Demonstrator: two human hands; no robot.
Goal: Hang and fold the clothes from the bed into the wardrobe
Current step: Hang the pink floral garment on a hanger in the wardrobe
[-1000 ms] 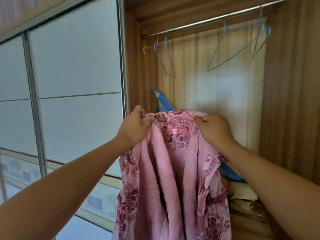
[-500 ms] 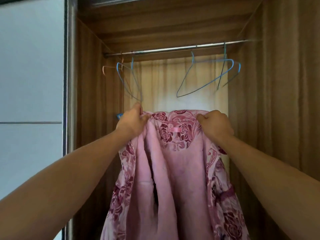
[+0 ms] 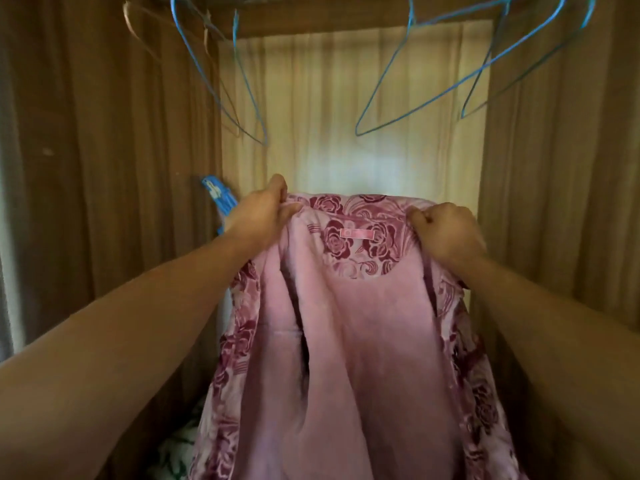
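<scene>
Because you pinch the pink rose-patterned, fleece-lined robe (image 3: 363,341) at both ends of its collar, the neck stays spread wide and the lining faces you, so a hanger could be slid in. Your left hand (image 3: 266,216) grips the collar's left end, thumb on top and fingers curled round the edge. Your right hand (image 3: 446,233) is a fist clamped on the collar's right end. Between them the small pink label (image 3: 356,234) sits just below the collar's middle, and the rest of the robe hangs freely beneath it, inside the brown wood-grain wardrobe (image 3: 104,168).

Empty blue wire hangers (image 3: 450,91) dangle above the collar, apart from it; neither hand has let go to take one. My guess is that one hand must release next, and the robe's weight would then swing onto the other.

Compared with half a second ago, your grip is unchanged, but you have carried the robe deeper in. The hangers now loom directly over the collar, the steel rail has slipped to the top edge of view, and the pale sliding door left of the collar is gone from sight.
</scene>
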